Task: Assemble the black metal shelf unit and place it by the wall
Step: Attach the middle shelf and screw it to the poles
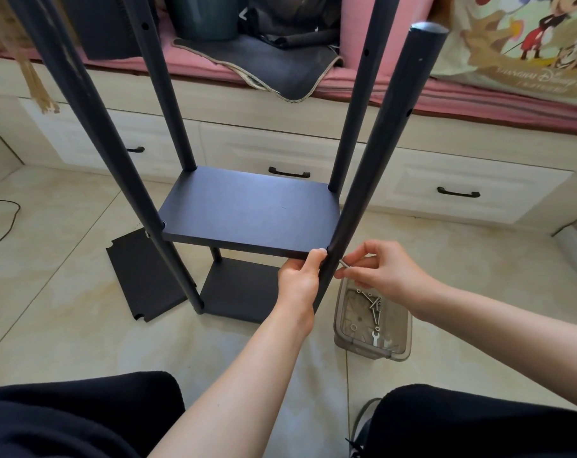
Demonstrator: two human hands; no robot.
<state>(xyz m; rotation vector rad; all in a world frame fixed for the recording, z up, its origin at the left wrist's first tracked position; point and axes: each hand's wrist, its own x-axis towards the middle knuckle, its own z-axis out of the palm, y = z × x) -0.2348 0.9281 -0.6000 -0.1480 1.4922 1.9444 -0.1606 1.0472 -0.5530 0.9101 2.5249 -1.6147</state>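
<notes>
The black shelf unit [250,209] stands on the floor by the drawers [280,153]. The left hand [298,279] grips its shelf edge, and the right hand [379,271] pinches a screw [345,264] at the pole [373,166]. A clear box [373,320] beside it holds screws and a wrench, and a spare board [148,276] lies flat nearby.

1. The floor [82,325] is pale glossy tile with thin grout lines.
2. The half-built black shelf unit [250,209] stands on it, its bottom panel [241,292] flat on the tiles and four poles rising from the corners.
3. A loose black shelf panel [145,276] (corners notched) lies flat on the floor just left of the unit, touching or nearly touching the near-left pole.
4. A clear plastic box [373,322] sits on the tiles just right of the unit; it holds screws and a small wrench.
5. A dark cable [6,223] trails across the floor at the far left.
6. A shoe [360,428] rests on the tiles at the bottom edge.
</notes>
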